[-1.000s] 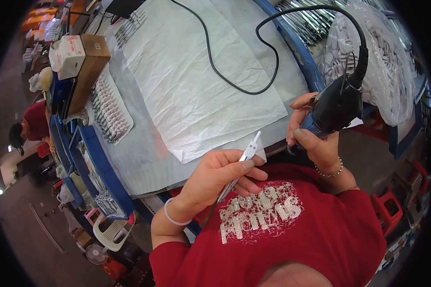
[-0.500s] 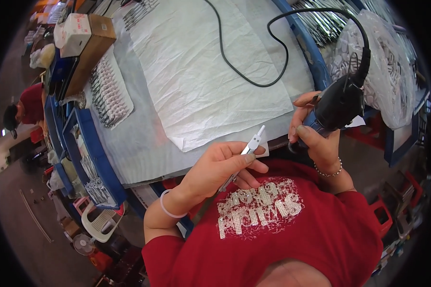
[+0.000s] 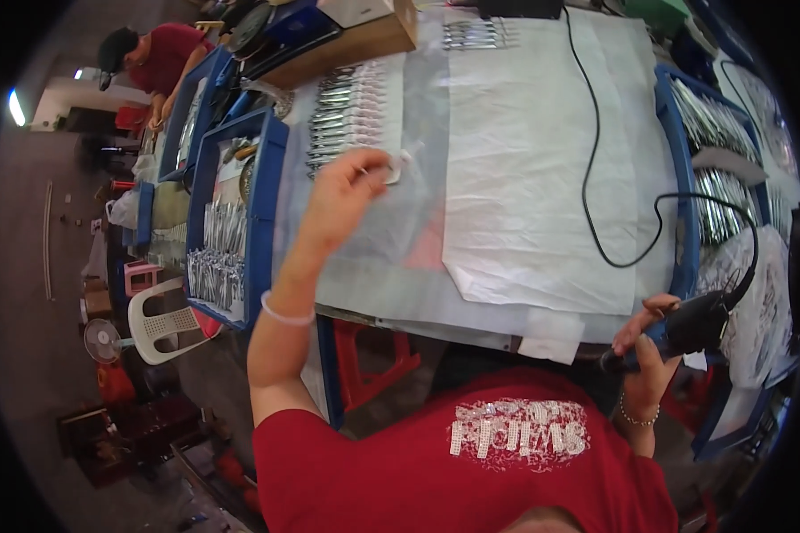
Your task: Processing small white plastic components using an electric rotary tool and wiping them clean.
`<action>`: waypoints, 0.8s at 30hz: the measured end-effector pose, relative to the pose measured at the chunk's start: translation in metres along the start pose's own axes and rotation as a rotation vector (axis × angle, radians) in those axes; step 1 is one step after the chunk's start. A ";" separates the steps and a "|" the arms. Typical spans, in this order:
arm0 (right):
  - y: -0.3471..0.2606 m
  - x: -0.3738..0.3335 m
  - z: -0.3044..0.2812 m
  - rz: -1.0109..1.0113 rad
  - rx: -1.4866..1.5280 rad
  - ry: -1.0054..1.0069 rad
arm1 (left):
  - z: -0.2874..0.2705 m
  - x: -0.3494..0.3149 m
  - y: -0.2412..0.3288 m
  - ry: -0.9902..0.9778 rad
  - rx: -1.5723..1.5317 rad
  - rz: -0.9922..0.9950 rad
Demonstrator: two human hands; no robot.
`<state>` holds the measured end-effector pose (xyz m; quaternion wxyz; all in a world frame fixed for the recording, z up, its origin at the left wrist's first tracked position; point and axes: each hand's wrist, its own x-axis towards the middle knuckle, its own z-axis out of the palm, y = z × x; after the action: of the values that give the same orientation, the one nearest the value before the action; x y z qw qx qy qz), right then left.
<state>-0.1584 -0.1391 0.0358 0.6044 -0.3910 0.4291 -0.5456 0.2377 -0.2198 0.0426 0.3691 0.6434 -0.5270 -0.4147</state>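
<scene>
My left hand reaches over the near end of a row of silver compass-like tools with pale heads, lined up on a white sheet. Its fingers are curled together, and whatever is between them is hidden and blurred. At the table's front right, my right hand is wrapped around a black corded hand-held power tool with a dark rounded end pointing left. The tool's black cord loops across the table.
White cloth covers the table's middle. A blue bin of silver parts stands left; another blue bin holds metal pieces at right, near a clear plastic bag. A cardboard box stands at the back. Another person works far left.
My left hand has moved from in front of my chest, where it held a silver compass-like tool, to the row at left. My right hand still grips the power tool. The view has shifted.
</scene>
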 end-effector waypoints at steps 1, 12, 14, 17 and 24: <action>0.000 0.000 0.004 0.011 -0.035 -0.007 | -0.023 0.018 -0.012 0.077 0.063 0.069; -0.003 0.005 0.032 0.050 -0.154 0.016 | -0.125 0.161 -0.065 -0.132 0.311 0.234; -0.003 0.008 0.034 0.051 -0.166 0.010 | -0.128 0.178 -0.077 -0.259 0.240 0.146; -0.002 0.012 0.036 0.050 -0.197 0.014 | -0.126 0.189 -0.083 -0.355 0.163 0.073; 0.000 0.023 0.042 0.076 -0.227 0.014 | -0.134 0.195 -0.086 -0.430 0.182 0.025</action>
<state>-0.1184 -0.1617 0.0474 0.5736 -0.4366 0.5067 -0.4730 0.4130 -0.3921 -0.0124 0.1942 0.5644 -0.6365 -0.4884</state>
